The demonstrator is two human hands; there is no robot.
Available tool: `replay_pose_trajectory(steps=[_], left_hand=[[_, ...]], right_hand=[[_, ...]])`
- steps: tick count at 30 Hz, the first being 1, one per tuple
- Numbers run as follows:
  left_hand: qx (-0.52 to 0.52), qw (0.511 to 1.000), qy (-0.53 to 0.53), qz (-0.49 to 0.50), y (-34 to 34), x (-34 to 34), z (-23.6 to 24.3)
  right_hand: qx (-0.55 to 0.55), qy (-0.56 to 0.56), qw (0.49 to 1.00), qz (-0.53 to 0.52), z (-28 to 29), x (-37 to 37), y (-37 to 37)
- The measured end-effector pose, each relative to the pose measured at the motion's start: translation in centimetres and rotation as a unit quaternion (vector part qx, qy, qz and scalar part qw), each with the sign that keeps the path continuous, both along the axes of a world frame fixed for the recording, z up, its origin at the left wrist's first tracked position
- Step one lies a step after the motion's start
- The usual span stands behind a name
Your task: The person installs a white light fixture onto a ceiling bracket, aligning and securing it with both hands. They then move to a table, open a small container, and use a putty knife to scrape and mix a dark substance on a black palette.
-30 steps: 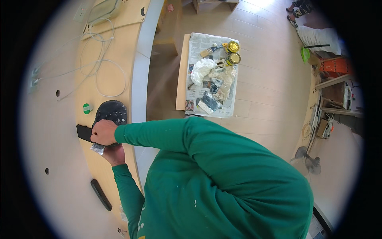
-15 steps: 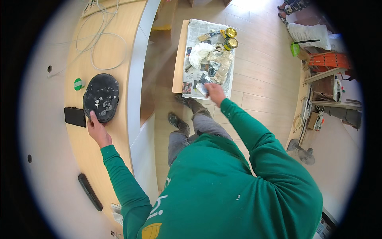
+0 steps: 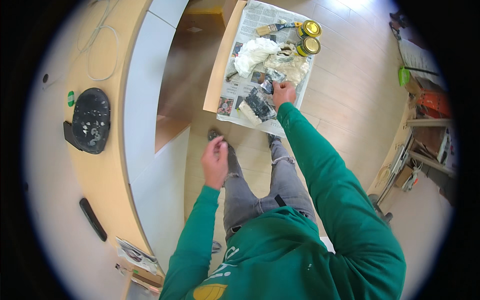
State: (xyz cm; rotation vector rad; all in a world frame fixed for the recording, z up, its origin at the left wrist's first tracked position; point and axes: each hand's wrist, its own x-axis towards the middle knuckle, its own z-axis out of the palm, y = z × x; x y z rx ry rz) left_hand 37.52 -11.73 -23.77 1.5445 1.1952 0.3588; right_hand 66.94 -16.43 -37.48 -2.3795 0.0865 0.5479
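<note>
Head view: The right hand (image 3: pixel 284 93) is positioned at the smeared piece (image 3: pixel 270 81); whether the fingers grip it cannot be determined. The piece lies on the newspaper (image 3: pixel 248 22), between the beige cloth (image 3: pixel 296 69) and the pad (image 3: pixel 259 106). The left hand (image 3: pixel 215 161) is released, fingers loosely bent.

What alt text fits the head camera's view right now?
A person's right hand is at a dark-smeared scrap on newspaper, near two gold-lidded tins and a paintbrush; the left hand hovers in the air. A black oval object rests on the counter at left.
</note>
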Motion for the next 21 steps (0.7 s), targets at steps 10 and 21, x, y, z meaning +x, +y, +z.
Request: replay_pose_trajectory(steps=[10,21], left_hand=[[-0.122,0.982,-0.002,0.144,-2.9,15.2,-11.1],[-0.408,0.907,-0.033,0.095,-5.0,11.1,-12.2]], right_hand=[[0.137,0.007,0.991,0.0,1.2,0.3,-0.7],[0.226,0.372,0.89,0.134,3.2,-3.2,-10.6]])
